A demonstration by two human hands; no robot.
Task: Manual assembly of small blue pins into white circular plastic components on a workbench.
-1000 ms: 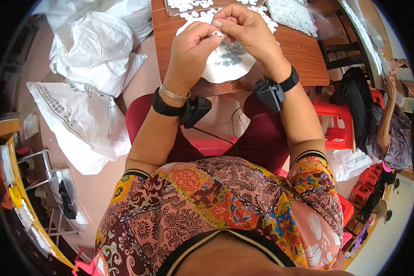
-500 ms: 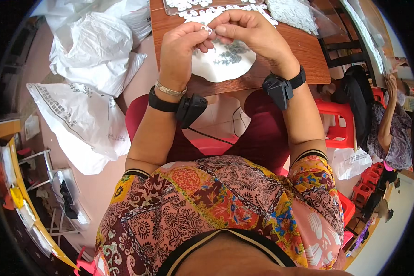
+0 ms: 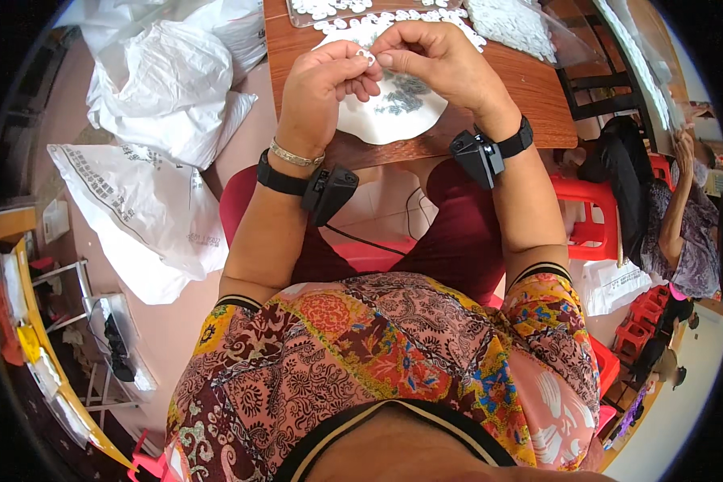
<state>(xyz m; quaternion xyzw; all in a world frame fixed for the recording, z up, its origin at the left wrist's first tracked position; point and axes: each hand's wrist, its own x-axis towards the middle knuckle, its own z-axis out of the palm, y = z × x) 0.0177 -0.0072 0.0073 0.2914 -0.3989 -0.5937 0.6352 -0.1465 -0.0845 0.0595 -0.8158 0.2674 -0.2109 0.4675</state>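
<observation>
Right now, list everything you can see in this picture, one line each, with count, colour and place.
small ring-shaped piece: one, white, pinched between the fingertips of both hands
plate: one, white with a grey-green pattern, on the table edge under the hands
small pieces: many, white, heaped on the table beyond the plate
table: one, brown wood, top centre
plastic bags: several, white, on the floor at left
stools: red plastic, at right; count unclear
another person: one, patterned top, seated at far right
wrist devices: two, black, one on each wrist
bracelet: one, silvery, left wrist
left hand: grip on the ring piece
right hand: grip on the same piece
</observation>
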